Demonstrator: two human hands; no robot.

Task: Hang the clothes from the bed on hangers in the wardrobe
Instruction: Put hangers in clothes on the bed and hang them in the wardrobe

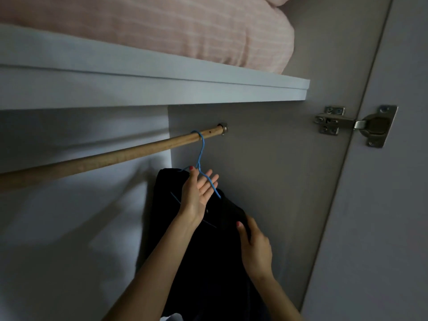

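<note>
Hanging garment (203, 251), hanger (201, 156) at rod (115, 156) end

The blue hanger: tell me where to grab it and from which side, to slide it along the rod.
Probably grip the blue hanger at its bare neck, just below the hook over the wooden rod. Come from the front. The dark garment covers most of the shoulders, and the wardrobe side wall stands close on the right.

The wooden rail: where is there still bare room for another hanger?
The wooden rail is bare from the blue hanger leftward to the picture's edge. It is crowded at the right end, where the hanger's hook sits close to the rail's metal socket, with the dark garment and both hands below.
</note>
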